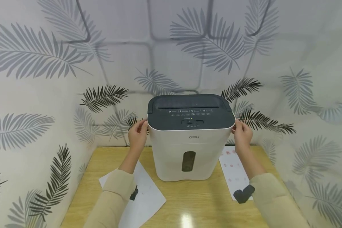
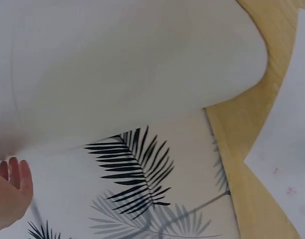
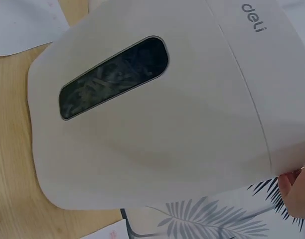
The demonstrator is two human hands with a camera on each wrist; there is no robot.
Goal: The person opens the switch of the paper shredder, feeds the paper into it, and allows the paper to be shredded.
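Note:
A white paper shredder (image 1: 188, 155) with a dark top stands upright over the wooden table, its window showing paper shreds inside in the right wrist view. Whether its base touches the table is hard to tell. At the upper left side, just below the dark top, my left hand (image 1: 138, 134) grips the edge with its fingertips. My right hand (image 1: 242, 134) holds the matching edge on the right, its fingers curled behind the side. Part of each hand falls outside its wrist view; the left fingers (image 2: 25, 177) show near that view's lower left corner.
White sheets of paper (image 1: 143, 199) lie on the table (image 1: 199, 199) to the left. Another sheet with red prints (image 1: 231, 167) lies to the right, partly beneath my right arm. A leaf-patterned curtain (image 1: 159, 57) hangs close behind and at both sides.

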